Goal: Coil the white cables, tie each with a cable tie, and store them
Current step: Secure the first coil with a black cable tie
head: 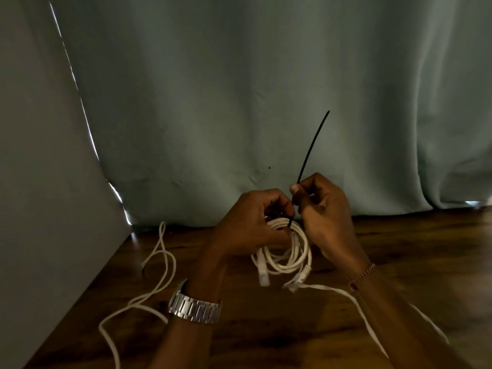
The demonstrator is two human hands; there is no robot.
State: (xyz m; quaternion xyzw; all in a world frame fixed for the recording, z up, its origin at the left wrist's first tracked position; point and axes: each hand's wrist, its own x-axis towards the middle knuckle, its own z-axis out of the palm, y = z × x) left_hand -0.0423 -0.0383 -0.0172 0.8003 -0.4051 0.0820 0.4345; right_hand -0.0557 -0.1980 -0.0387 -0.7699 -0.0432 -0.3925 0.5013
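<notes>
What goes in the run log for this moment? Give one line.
phase: tying | left hand: holds coiled white cable | right hand: pinches black cable tie | loose white cable: uncoiled on floor

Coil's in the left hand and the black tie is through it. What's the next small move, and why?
Probably pull the black cable tie further with the right hand to cinch it. Its long tail stands free above the pinching fingers, and the left hand grips the white coil where the tie crosses, so the loops look gathered.
</notes>
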